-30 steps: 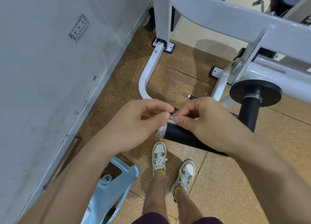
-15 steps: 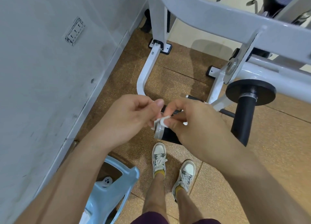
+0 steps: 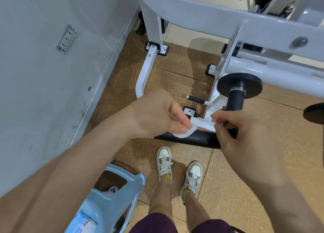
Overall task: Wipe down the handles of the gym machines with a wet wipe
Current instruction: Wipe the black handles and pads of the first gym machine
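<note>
You are pinching one end of the wet wipe [image 3: 203, 123] between the thumb and fingers [image 3: 181, 126] of your left hand [image 3: 157, 115], and your right hand [image 3: 245, 133] is pinching the other end, so the wipe is stretching as a narrow white band between the two sets of fingers. Just under your fingers the black padded handle [image 3: 192, 139] is lying crosswise, with your right hand covering its right end. Whether the wipe's bunched left end is touching it is unclear. Beyond your fingers a short black grip [image 3: 195, 99] is sticking out of the white frame [image 3: 145, 75], and a black post [image 3: 235, 101] under a round weight plate [image 3: 239, 83] is crowding in just past your right fingertips. A blue stool [image 3: 108, 197] is sitting below your left forearm, and your sneakers [image 3: 164, 162] are standing nearer you than your fingers.
</note>
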